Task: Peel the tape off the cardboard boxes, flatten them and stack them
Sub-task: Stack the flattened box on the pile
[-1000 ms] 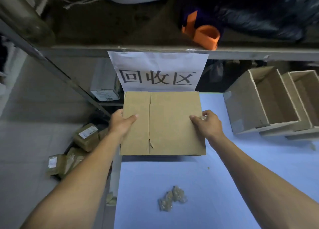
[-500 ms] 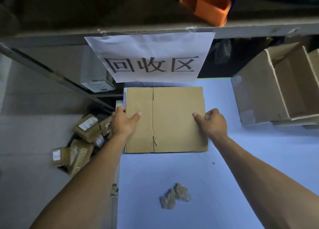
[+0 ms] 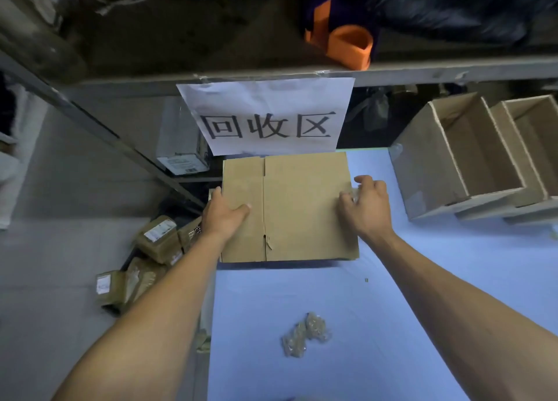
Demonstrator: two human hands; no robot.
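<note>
A flattened cardboard box [image 3: 290, 207] lies on the pale blue table [image 3: 422, 295], at the table's far left corner, directly below a white paper sign [image 3: 268, 115] with three black characters that hangs from the edge of a shelf [image 3: 422, 71].

The left hand [image 3: 225, 212] holds the flattened cardboard box at its left edge: the thumb lies on top of the cardboard and the fingers wrap around the edge out of sight. The right hand [image 3: 367, 206] rests on the box's right edge with its fingers curled, and something clear and crinkled, seemingly tape [image 3: 354, 193], shows between the fingers; I cannot tell how firmly it is pinched.

To the right of the flattened box, well apart from it, two open cardboard boxes [image 3: 471, 156] stand side by side on the table, tipped so their openings show; the visible insides hold nothing I can make out. Nearer the person than the flattened box, a clump of crumpled tape [image 3: 305, 334] lies on the table.

Left of the flattened box, beyond the table's edge, several brown taped parcels [image 3: 145, 258] with white labels are heaped on the floor. On the shelf above the sign sits an orange cup-like object [image 3: 350, 46].
</note>
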